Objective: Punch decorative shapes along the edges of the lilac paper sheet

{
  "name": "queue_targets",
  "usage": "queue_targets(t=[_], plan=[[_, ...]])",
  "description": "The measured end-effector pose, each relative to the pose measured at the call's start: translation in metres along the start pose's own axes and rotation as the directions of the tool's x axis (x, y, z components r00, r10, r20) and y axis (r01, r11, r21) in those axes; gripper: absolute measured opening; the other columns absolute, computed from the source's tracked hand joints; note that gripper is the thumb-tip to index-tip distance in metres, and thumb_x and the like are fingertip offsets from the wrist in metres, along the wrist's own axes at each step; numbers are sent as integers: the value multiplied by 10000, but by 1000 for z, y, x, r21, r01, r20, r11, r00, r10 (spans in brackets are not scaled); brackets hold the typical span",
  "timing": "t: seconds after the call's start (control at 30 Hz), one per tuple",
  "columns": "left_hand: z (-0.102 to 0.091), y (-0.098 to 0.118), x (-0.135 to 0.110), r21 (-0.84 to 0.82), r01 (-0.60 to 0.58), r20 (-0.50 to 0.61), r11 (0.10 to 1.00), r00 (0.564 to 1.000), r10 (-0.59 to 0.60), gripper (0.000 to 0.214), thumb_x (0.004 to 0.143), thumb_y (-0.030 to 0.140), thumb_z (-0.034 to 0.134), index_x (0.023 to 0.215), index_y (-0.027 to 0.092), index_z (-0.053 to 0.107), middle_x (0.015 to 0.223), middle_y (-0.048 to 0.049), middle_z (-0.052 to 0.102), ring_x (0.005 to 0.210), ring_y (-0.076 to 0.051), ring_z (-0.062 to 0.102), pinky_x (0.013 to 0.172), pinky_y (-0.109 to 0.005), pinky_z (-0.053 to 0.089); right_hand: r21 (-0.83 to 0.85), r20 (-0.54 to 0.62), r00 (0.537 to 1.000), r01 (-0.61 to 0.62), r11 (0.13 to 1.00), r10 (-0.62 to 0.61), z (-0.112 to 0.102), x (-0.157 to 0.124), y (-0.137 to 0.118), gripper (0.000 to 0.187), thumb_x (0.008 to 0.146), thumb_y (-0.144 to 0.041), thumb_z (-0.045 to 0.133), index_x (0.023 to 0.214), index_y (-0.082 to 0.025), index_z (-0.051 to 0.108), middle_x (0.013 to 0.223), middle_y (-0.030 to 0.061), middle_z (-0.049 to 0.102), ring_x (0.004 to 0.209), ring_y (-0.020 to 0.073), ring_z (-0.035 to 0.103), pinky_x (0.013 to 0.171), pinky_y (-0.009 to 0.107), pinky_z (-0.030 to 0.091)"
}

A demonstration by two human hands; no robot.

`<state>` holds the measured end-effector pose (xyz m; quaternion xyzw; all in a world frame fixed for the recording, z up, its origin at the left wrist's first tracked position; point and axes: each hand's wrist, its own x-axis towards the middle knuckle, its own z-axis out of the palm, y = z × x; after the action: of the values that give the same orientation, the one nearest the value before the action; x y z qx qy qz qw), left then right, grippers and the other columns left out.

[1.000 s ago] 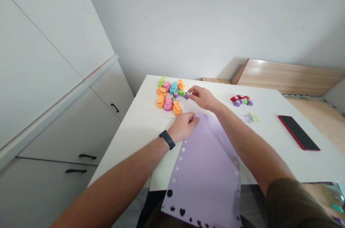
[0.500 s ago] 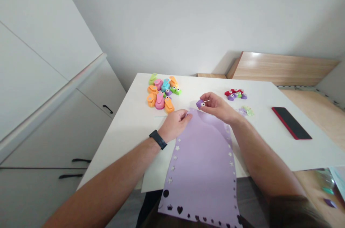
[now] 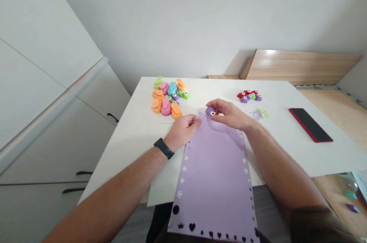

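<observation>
A purple sheet of paper (image 3: 215,174) reaches from the tabletop down over the near edge, with small shapes punched along its sides and bottom. My left hand (image 3: 185,130) pinches its far left corner between thumb and fingers. In my right hand (image 3: 229,114) is a small purple craft punch (image 3: 210,111) with a white eye-like button. The punch sits at the sheet's far edge; I cannot tell whether the paper is inside its slot. Part of the punch is hidden by my fingers.
Several larger colourful punches (image 3: 165,106) cluster at the left back of the white table (image 3: 132,147). Small red, purple and green punches (image 3: 249,96) stand at the right back, near paper cut-outs (image 3: 262,113). A black, red-edged flat object (image 3: 311,125) lies farther right.
My right hand has brought the purple punch slightly left and onto the sheet's far edge. The left hand keeps its pinch on the corner. The whole view has shifted a little.
</observation>
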<state>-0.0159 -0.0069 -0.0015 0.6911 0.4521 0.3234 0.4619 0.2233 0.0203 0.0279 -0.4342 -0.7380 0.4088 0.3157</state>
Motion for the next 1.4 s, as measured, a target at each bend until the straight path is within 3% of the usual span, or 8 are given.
queue_targets(t=[0.6, 0.8, 1.03, 1.23, 1.4], plan=[[1, 3, 0, 3, 7, -8, 1000, 1000, -7, 349, 971, 483, 587, 804, 179, 614, 640, 50, 488, 577, -109, 404, 530, -250, 289, -112, -49, 998, -37, 993, 31, 4, 0, -6, 439, 798, -226, 736, 1232, -209, 672, 1072, 56, 720, 913, 202, 633, 904, 404, 529], [1, 3, 0, -17, 18, 1, 1000, 1000, -18, 355, 963, 503, 598, 835, 174, 640, 675, 38, 543, 599, -116, 452, 536, -248, 312, -132, -59, 998, -29, 991, 21, 4, -1, -7, 444, 805, -213, 728, 1245, -215, 671, 1090, 53, 719, 934, 204, 629, 927, 410, 519], [1, 0, 1, -28, 16, 9, 999, 1000, -16, 353, 967, 507, 580, 870, 177, 658, 700, 24, 571, 617, -129, 478, 546, -250, 336, -50, -52, 999, -6, 999, 4, 3, -1, -4, 445, 807, -213, 738, 1248, -226, 672, 1083, 51, 711, 961, 210, 638, 936, 408, 528], [1, 0, 0, -11, -2, -6, 1000, 1000, 2, 369, 965, 514, 582, 814, 181, 629, 663, 38, 537, 588, -118, 445, 531, -252, 317, -86, -39, 999, -4, 996, 1, 5, -1, -3, 449, 800, -220, 754, 1243, -231, 682, 1116, 56, 719, 978, 217, 639, 958, 424, 524], [0, 4, -1, -5, 18, -2, 1000, 1000, -18, 357, 959, 504, 594, 832, 174, 645, 672, 40, 548, 593, -116, 447, 539, -252, 325, -41, -107, 994, 25, 999, -29, 5, 0, 1, 456, 817, -226, 745, 1265, -234, 664, 1146, 60, 719, 982, 211, 646, 964, 424, 533]])
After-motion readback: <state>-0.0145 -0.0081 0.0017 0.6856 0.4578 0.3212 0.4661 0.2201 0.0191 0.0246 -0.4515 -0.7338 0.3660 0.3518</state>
